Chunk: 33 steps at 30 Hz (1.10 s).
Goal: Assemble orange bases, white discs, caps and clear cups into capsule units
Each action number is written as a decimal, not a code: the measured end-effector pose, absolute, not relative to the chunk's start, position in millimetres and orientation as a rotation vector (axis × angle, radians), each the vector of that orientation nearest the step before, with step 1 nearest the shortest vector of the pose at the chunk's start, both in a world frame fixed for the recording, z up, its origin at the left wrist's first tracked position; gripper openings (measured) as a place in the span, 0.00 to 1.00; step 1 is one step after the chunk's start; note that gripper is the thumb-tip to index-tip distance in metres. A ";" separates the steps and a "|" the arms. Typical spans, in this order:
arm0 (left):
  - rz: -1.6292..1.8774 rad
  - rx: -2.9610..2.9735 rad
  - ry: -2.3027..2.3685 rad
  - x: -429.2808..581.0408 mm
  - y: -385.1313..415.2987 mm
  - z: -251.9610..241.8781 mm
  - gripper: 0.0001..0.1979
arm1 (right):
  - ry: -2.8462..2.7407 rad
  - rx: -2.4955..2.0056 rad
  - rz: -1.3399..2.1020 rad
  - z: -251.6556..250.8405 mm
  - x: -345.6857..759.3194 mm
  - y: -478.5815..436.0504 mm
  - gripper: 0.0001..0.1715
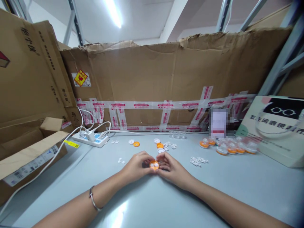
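Fingers of the left hand (137,165) and the right hand (173,168) are closed on an orange case (154,168) from its two sides, thumbs at its near edge; some fingertips are hidden behind it. White round pieces (152,165) lie in the case and no clear cover shows on it, so this one looks part-done. Left of the case lie a few small white discs (119,161); to its right, well apart, a cluster of white perforated pieces (195,161), all seemingly unused. Just beyond the case, an orange ring (160,145) sits among white rings (156,141); farther left of it lies a second orange ring (136,144). Beyond the case and far to its right stand several orange-based units (231,148) under clear tops, apparently complete. Farther behind the case, slightly right, clear domes (177,136) stand loose, so more assembly seems left; how much, I cannot tell.
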<state>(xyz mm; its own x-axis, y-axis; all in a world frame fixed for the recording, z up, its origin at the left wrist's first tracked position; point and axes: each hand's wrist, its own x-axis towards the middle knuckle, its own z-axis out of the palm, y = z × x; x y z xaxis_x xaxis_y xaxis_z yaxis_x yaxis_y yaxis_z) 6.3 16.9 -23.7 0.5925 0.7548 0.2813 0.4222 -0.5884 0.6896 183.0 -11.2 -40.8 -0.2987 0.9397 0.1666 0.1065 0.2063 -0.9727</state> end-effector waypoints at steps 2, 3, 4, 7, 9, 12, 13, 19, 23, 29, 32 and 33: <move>0.844 2.211 0.919 7.7 15.6 -22.6 0.12 | -1.420 -1.004 1.398 -40.8 183.9 -9.8 0.23; 0.876 2.200 0.917 8.5 14.7 -21.9 0.12 | -1.352 -0.998 1.471 -40.4 184.8 -9.4 0.24; 0.902 2.195 0.918 9.3 13.8 -21.2 0.12 | -1.300 -0.986 1.528 -39.6 185.7 -9.5 0.26; 0.975 2.196 0.922 12.7 10.4 -19.8 0.11 | -1.176 -0.959 1.606 -36.0 188.0 -11.8 0.28; 1.023 2.182 0.935 15.6 7.6 -19.4 0.11 | -1.106 -0.948 1.627 -33.8 188.3 -14.4 0.28; 1.075 2.157 0.963 19.7 3.4 -18.3 0.10 | -1.079 -0.929 1.626 -31.8 187.8 -17.8 0.27; 1.082 2.156 0.967 20.6 2.4 -17.8 0.10 | -1.092 -0.928 1.619 -31.2 187.9 -18.5 0.27; 1.031 2.209 1.014 18.6 7.8 -16.1 0.13 | -1.158 -1.052 1.421 -21.4 202.9 -13.0 0.28; 0.890 2.456 1.032 21.4 22.4 -20.8 0.11 | -1.141 -1.120 1.252 -13.8 221.3 -3.7 0.29; 0.707 2.757 1.003 43.7 43.7 -34.3 0.14 | -1.148 -1.120 1.208 -15.2 228.3 -0.4 0.28; 0.744 2.759 1.009 49.9 44.6 -37.9 0.08 | -1.178 -1.119 1.148 -9.6 225.5 -3.7 0.25; 0.759 2.751 1.016 49.6 42.8 -38.2 0.07 | -1.190 -1.114 1.128 -7.0 224.2 -5.2 0.24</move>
